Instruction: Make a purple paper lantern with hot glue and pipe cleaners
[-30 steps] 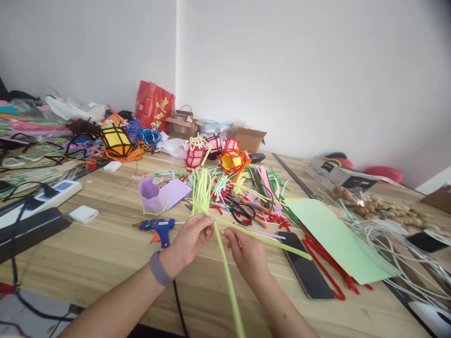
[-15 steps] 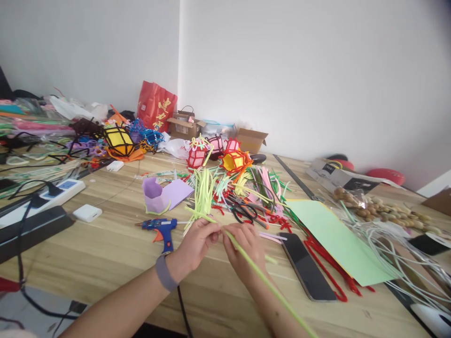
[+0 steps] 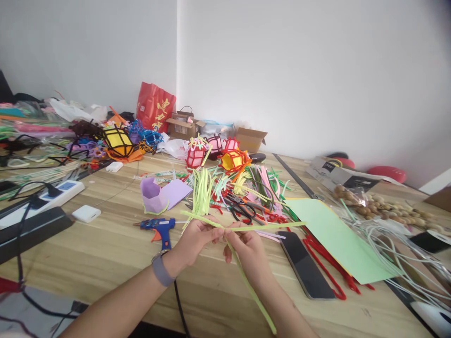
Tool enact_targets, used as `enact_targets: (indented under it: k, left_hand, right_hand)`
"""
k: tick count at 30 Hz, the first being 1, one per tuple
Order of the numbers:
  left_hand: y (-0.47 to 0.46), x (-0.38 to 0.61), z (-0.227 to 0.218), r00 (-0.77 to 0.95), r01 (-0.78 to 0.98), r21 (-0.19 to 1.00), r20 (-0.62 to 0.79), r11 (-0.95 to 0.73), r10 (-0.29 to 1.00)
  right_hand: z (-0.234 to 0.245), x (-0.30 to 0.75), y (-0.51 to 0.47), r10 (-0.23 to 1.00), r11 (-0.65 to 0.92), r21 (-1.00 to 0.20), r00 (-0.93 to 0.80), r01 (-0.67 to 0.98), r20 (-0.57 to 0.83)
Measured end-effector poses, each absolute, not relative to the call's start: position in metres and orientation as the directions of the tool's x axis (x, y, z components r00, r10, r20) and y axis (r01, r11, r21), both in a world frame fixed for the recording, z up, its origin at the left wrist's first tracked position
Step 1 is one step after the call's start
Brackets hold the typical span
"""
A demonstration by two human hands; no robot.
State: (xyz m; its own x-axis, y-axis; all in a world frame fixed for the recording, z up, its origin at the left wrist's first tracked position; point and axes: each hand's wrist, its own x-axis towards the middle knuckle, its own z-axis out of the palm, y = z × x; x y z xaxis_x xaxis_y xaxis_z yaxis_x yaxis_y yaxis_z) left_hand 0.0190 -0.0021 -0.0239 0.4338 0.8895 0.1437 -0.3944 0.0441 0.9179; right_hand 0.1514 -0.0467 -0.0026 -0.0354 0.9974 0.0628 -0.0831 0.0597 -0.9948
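Note:
My left hand (image 3: 198, 239), with a grey band at its wrist, pinches light green pipe cleaners (image 3: 259, 300) between thumb and fingers. Close against it, my right hand (image 3: 246, 249) grips the same stems near where they meet. One end points up left past my left fingers, another lies out to the right, and a third hangs down toward me. Just beyond my hands is a bundle of yellow-green pipe cleaners (image 3: 201, 190). A blue glue gun (image 3: 162, 230) lies left of my left hand. Behind it sits a purple hexagonal cup (image 3: 153, 196) with a green-edged base.
Black-handled scissors (image 3: 243, 209) lie among coloured stems. A phone (image 3: 306, 265) and a green sheet (image 3: 341, 239) are on the right. Small lanterns (image 3: 234, 160) stand farther back. A power strip (image 3: 42, 204) with cables is at the left.
A pipe cleaner length now extends to the right across my right hand. The trailing length hangs lower and ends nearer. My right hand has turned slightly, its fingers now curled beneath.

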Motion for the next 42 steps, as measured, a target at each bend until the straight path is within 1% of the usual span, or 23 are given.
enact_targets:
  k: [4, 6, 8, 10, 12, 15, 17, 18, 20, 22, 24, 26, 28, 30, 32, 33, 34, 35, 36, 37, 39, 41, 42]
  left_hand:
    - [0.001, 0.019, -0.023, 0.423, -0.396, 0.912, 0.078, 0.107, 0.903]
    - [0.004, 0.019, -0.024, 0.387, -0.445, 0.878, 0.012, 0.175, 0.922]
    - [0.006, 0.019, -0.024, 0.342, -0.504, 0.832, -0.056, 0.233, 0.938]
    - [0.007, 0.020, -0.025, 0.332, -0.541, 0.795, -0.098, 0.275, 0.938]
    - [0.006, 0.022, -0.027, 0.353, -0.555, 0.774, -0.113, 0.305, 0.929]
    - [0.003, 0.025, -0.029, 0.396, -0.550, 0.764, -0.116, 0.337, 0.911]
    - [0.001, 0.024, -0.030, 0.405, -0.533, 0.785, -0.090, 0.315, 0.910]
    - [0.000, 0.023, -0.029, 0.406, -0.525, 0.800, -0.063, 0.289, 0.912]
    - [-0.002, 0.020, -0.026, 0.405, -0.510, 0.834, 0.015, 0.212, 0.914]
    - [-0.003, 0.017, -0.023, 0.396, -0.481, 0.872, 0.124, 0.090, 0.910]
    - [-0.003, 0.014, -0.020, 0.395, -0.424, 0.905, 0.223, -0.039, 0.891]
    - [-0.001, 0.013, -0.019, 0.395, -0.399, 0.914, 0.236, -0.065, 0.888]
    - [0.003, 0.013, -0.020, 0.365, -0.459, 0.887, 0.141, 0.046, 0.920]
    - [0.008, 0.012, -0.022, 0.336, -0.557, 0.806, 0.000, 0.199, 0.942]
    - [0.012, 0.012, -0.022, 0.351, -0.637, 0.704, -0.098, 0.314, 0.931]
    - [0.014, 0.011, -0.022, 0.372, -0.653, 0.665, -0.135, 0.363, 0.918]
    - [0.015, 0.010, -0.022, 0.387, -0.661, 0.639, -0.158, 0.393, 0.908]
    - [0.015, 0.010, -0.021, 0.395, -0.666, 0.625, -0.168, 0.407, 0.903]
    - [0.015, 0.009, -0.020, 0.401, -0.668, 0.618, -0.171, 0.415, 0.900]
    - [0.015, 0.009, -0.019, 0.404, -0.669, 0.615, -0.169, 0.416, 0.899]
    - [0.014, 0.009, -0.018, 0.410, -0.668, 0.614, -0.168, 0.421, 0.896]
    - [0.013, 0.010, -0.016, 0.418, -0.661, 0.611, -0.182, 0.436, 0.890]
    - [0.013, 0.010, -0.016, 0.420, -0.657, 0.610, -0.192, 0.443, 0.887]
  right_hand:
    - [-0.010, 0.158, -0.043, 0.993, 0.051, -0.992, -0.112, 0.112, 0.039]
    - [-0.017, 0.162, -0.041, 0.984, 0.174, -0.926, -0.099, 0.335, 0.149]
    - [-0.024, 0.165, -0.040, 0.895, 0.382, -0.683, -0.067, 0.623, 0.441]
    - [-0.027, 0.167, -0.041, 0.677, 0.485, -0.302, -0.134, 0.821, 0.724]
    - [-0.026, 0.167, -0.043, 0.485, 0.468, -0.005, -0.253, 0.884, 0.837]
    - [-0.023, 0.166, -0.044, 0.400, 0.416, 0.168, -0.346, 0.894, 0.849]
    - [-0.021, 0.165, -0.044, 0.410, 0.441, 0.126, -0.324, 0.889, 0.852]
    - [-0.020, 0.163, -0.044, 0.435, 0.472, 0.042, -0.274, 0.880, 0.858]
    - [-0.017, 0.160, -0.045, 0.568, 0.534, -0.274, -0.099, 0.800, 0.817]
    - [-0.013, 0.157, -0.046, 0.796, 0.474, -0.706, 0.087, 0.525, 0.599]
    - [-0.009, 0.154, -0.048, 0.969, 0.218, -0.970, 0.096, 0.105, 0.228]
    - [-0.008, 0.152, -0.048, 0.998, -0.048, -0.980, -0.056, -0.191, -0.038]
    - [-0.009, 0.151, -0.045, 0.982, -0.163, -0.932, -0.147, -0.324, -0.121]
    - [-0.012, 0.154, -0.039, 0.986, -0.162, -0.909, -0.100, -0.383, -0.133]
    - [-0.010, 0.164, -0.033, 0.991, -0.126, -0.950, 0.003, -0.286, -0.132]
    - [-0.008, 0.173, -0.031, 0.994, -0.087, -0.989, 0.061, -0.120, -0.094]
    - [-0.004, 0.184, -0.031, 0.995, -0.032, -0.988, 0.097, 0.150, -0.018]
    - [0.001, 0.197, -0.033, 0.995, 0.013, -0.890, 0.084, 0.455, 0.057]
    - [0.005, 0.212, -0.037, 0.985, 0.003, -0.712, 0.119, 0.702, 0.122]
    - [0.009, 0.227, -0.043, 0.967, -0.121, -0.506, 0.216, 0.854, 0.134]
    - [0.010, 0.255, -0.056, 0.917, -0.395, -0.174, 0.399, 0.902, -0.012]
    - [0.001, 0.278, -0.069, 0.835, -0.532, -0.020, 0.521, 0.846, -0.175]
    - [-0.006, 0.287, -0.074, 0.812, -0.561, 0.030, 0.558, 0.827, -0.173]
